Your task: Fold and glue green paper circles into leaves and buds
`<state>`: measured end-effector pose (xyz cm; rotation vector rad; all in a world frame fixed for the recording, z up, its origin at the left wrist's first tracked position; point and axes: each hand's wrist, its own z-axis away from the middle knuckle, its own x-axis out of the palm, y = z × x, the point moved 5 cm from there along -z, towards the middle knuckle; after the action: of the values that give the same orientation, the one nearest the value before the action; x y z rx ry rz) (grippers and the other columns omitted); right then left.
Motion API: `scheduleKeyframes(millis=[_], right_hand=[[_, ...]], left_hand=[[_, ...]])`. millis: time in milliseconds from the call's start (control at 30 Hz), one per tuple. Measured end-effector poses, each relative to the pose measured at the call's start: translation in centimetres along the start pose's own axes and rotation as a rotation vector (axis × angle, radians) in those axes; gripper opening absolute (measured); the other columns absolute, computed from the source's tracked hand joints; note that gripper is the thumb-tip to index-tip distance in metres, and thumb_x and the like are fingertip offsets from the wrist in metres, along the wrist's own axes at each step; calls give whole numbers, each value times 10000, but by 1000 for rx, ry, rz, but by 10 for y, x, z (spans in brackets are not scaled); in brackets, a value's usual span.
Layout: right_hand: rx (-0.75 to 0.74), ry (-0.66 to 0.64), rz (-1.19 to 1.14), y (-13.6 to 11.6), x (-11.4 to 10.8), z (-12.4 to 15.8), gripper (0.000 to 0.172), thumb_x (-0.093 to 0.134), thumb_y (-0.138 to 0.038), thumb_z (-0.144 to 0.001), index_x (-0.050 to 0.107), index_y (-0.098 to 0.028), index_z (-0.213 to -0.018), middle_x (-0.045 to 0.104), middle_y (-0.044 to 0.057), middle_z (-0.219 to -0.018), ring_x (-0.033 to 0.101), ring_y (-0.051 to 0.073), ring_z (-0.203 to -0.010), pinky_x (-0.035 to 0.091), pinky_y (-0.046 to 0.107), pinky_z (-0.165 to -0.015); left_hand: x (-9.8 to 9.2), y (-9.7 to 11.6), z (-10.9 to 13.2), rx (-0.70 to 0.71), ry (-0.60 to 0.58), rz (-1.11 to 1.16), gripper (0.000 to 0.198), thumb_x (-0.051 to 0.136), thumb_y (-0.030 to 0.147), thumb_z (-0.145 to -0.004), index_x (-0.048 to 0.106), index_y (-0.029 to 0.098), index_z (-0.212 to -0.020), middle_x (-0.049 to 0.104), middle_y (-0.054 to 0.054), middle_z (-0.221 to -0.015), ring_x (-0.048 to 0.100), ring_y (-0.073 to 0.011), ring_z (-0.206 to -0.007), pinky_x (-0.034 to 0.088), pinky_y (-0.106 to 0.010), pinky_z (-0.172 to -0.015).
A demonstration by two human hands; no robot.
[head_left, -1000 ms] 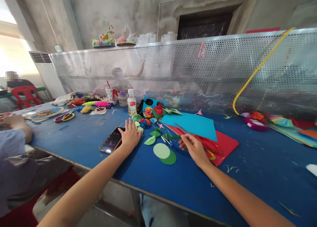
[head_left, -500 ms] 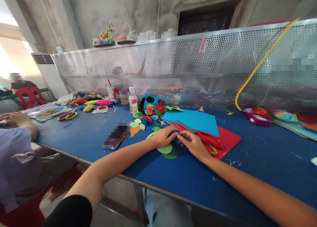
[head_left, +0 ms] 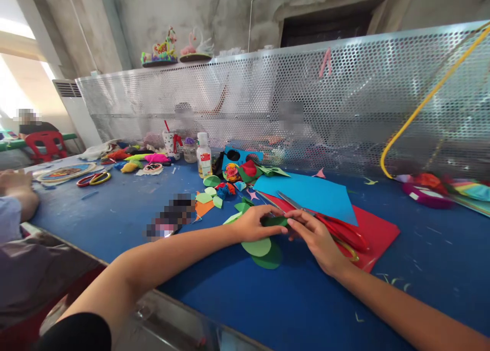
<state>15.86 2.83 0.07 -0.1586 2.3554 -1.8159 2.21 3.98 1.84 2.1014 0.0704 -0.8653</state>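
Between my two hands is a dark green paper piece [head_left: 275, 221], seen nearly edge-on. My left hand [head_left: 254, 224] is closed on it, thumb below and fingers behind. At its right end, my right hand [head_left: 312, 233] pinches it with the fingertips. Under my left hand lie a light green paper oval [head_left: 257, 247] and a darker green paper oval [head_left: 270, 256] on the blue table. Just beyond my right hand, scissors [head_left: 344, 233] with red and yellow handles rest on red paper [head_left: 383, 234] and blue paper [head_left: 310, 191].
A phone [head_left: 172, 215] lies left of my hands. Behind stand a glue bottle [head_left: 204, 157], a cup [head_left: 171, 144] and small paper pieces [head_left: 210, 191]. A perforated metal screen [head_left: 245, 100] borders the table. At far left is another person's arm [head_left: 19, 192].
The green paper piece now shows between my hands, where it was hidden or not discernible before. My left hand's fingers and thumb have parted around it. The view has shifted slightly.
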Motion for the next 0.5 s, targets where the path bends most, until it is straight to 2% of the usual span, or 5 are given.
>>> scheduleKeyframes(millis=[133,333,500], right_hand=[[11,-8,3,1,0,0,294,649,-375,-684,549,-191,-890,607,17,-708,595,159,-630,498,256,-527],[6,-53,2,3,2,-1,297,633,-380,-697,533,-190,-902,617,23,-707,600,151,-589,501,261,-511],[-29,-15,42,5,-4,-1,326,613,-340,-727,500,-213,-1004,598,-3,-693,583,130,-544,507,260,-522]], left_hand=[[0,6,1,55,-16,-7,348,578,308,-760,541,157,-1072,620,-77,-1003,575,-180,-890,441,-263,-773],[2,6,1,17,-115,-26,297,422,318,-853,526,146,-1072,642,-60,-890,587,-150,-759,445,-228,-661],[-3,-2,-3,-21,30,-34,326,341,337,-880,569,142,-1008,600,-30,-750,515,-115,-605,390,-204,-532]])
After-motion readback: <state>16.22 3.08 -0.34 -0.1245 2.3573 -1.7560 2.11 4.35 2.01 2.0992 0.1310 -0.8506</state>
